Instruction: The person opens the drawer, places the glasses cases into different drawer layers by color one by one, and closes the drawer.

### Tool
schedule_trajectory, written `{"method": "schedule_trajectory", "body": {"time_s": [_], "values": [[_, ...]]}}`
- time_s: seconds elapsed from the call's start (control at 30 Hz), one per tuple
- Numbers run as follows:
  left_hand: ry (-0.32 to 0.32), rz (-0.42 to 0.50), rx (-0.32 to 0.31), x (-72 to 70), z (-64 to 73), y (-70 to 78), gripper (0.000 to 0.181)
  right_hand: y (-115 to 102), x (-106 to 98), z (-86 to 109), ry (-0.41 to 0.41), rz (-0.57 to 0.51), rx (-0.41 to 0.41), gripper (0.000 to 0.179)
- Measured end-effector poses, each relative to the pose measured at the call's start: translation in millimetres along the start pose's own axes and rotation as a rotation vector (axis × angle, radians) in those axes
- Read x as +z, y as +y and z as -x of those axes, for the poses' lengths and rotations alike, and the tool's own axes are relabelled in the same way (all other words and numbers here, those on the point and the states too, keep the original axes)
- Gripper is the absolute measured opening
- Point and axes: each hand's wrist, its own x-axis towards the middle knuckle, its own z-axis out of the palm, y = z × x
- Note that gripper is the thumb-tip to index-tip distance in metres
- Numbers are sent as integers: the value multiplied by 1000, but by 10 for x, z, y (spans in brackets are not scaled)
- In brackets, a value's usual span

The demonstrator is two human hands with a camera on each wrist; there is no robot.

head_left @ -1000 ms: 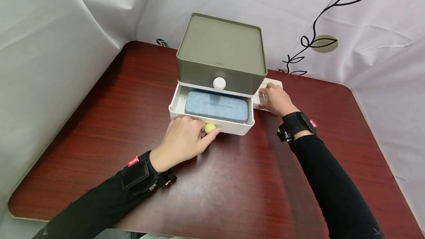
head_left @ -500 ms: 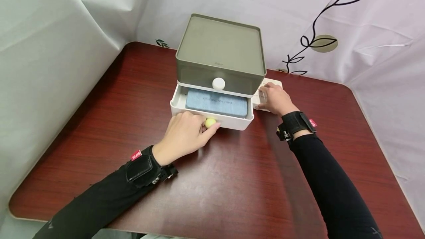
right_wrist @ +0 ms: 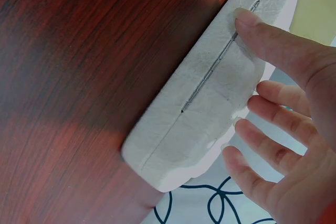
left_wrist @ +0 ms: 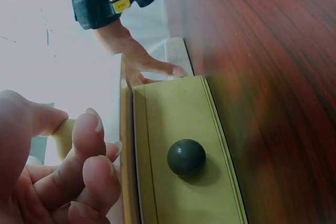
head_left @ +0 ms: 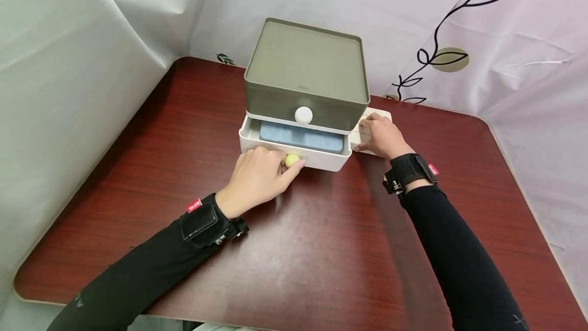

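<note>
My left hand (head_left: pixel 257 175) pinches the round yellow knob (head_left: pixel 292 160) of a white drawer (head_left: pixel 323 161), partly pulled out of a small drawer unit. Inside lies a pale blue case (head_left: pixel 300 138), its back part hidden under the tier above. To the unit's right, my right hand (head_left: pixel 381 134) holds a white hinged case, like a glasses case (right_wrist: pixel 210 98), lying on the table. The thumb presses on its hinge side, and the other fingertips reach its opposite edge. Below the white drawer, the left wrist view shows a yellow-green drawer front (left_wrist: pixel 173 114) with a dark ball knob (left_wrist: pixel 187 158).
An olive top tier (head_left: pixel 308 60) with a white knob (head_left: pixel 303 115) sits over the white drawer. The unit stands on a dark red wooden table (head_left: pixel 298 249) with rounded corners. White cloth (head_left: pixel 413 19) with a leaf print hangs behind and along the sides.
My left hand has pushed the white drawer further into the unit, away from me, so less of the blue case shows. My right hand has stayed in place on the white case.
</note>
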Motion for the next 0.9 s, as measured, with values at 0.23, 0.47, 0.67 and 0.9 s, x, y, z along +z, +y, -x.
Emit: {"method": "schedule_trajectory", "body": {"time_s": [0.23,0.47,0.67,0.9], "values": [[15,2,-9,19,-45,-13,52,-22,-20,36,-20,0,11,67],[11,-5,-17,54,-111,-39,52,-23,-22,87,-24,-4,16,73],[1,-25,-34,78,-182,-71,54,-36,-18,115,-15,0,23,69],[-16,-31,-42,93,-248,-99,56,-40,1,117,-4,9,26,64]]}}
